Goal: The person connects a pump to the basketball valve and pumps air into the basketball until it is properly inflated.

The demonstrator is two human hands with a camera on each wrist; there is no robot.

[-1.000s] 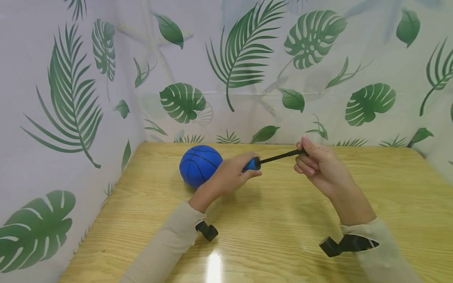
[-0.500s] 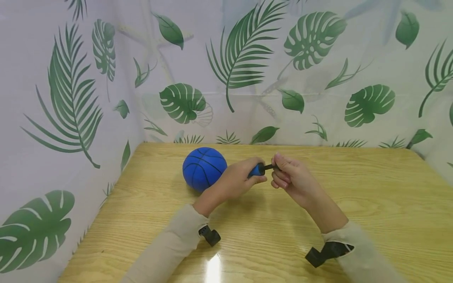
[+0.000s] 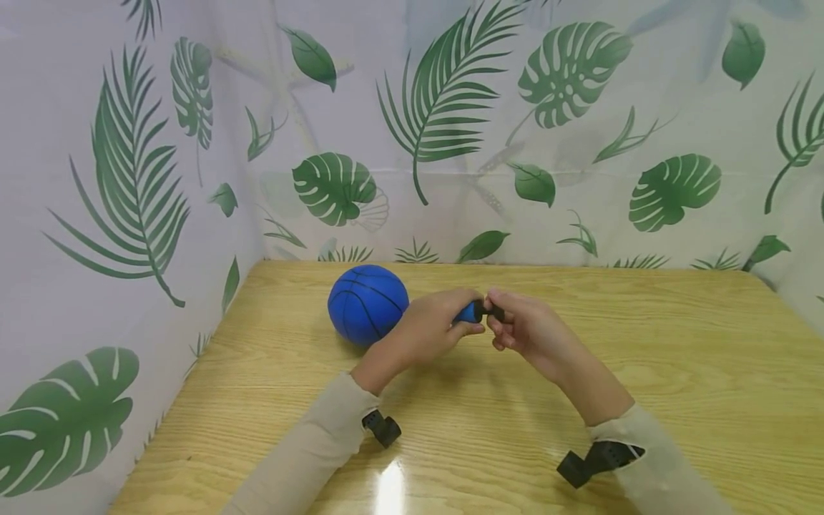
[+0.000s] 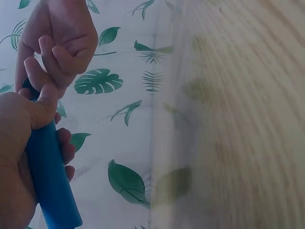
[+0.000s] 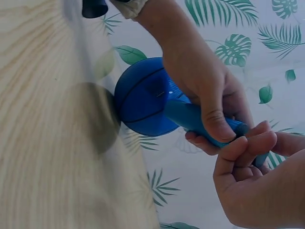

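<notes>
My left hand (image 3: pixel 431 325) wraps round the blue barrel of a small hand pump (image 4: pixel 52 176), held above the table. With thumb and fingers, my right hand (image 3: pixel 531 332) pinches the pump's black handle end (image 3: pixel 496 312), close to the left hand. Only a short bit of black rod shows between barrel and handle. A blue ball with black basketball lines (image 3: pixel 363 304) sits on the table behind my left wrist. In the right wrist view the barrel's rear end overlaps the ball (image 5: pixel 143 95); whether they are joined I cannot tell.
The wood-grain table (image 3: pixel 676 372) stretches out around the hands. A white cloth with green leaf prints (image 3: pixel 450 129) hangs along the back and the left side. Black camera mounts (image 3: pixel 383 429) are strapped at both wrists.
The right hand has come leftward to the left hand, and the long black rod has slid into the blue barrel. Both hands keep their hold. The ball has rocked slightly.
</notes>
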